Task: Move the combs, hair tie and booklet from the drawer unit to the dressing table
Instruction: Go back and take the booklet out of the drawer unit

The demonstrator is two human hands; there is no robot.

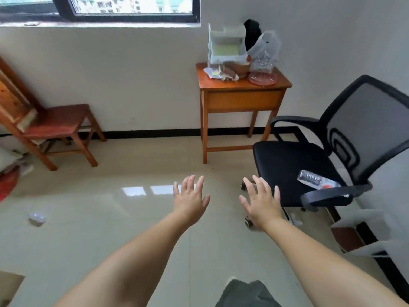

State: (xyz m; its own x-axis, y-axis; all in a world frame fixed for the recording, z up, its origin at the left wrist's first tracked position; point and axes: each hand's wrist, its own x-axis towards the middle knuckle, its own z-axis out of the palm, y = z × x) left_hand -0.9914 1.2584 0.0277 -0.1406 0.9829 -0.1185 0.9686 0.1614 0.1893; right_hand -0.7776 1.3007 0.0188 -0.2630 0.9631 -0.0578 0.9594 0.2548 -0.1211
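Observation:
Both my arms stretch forward over the tiled floor. My left hand is open with fingers spread and holds nothing. My right hand is also open and empty, fingers apart, close to the front edge of a black office chair. No combs, hair tie or booklet show in the head view. A small wooden table stands against the far wall beyond my hands.
The wooden table carries a white box, a plastic bag and clutter. A remote in plastic wrap lies on the chair seat. A red wooden stool stands at left. A small white object lies on the floor.

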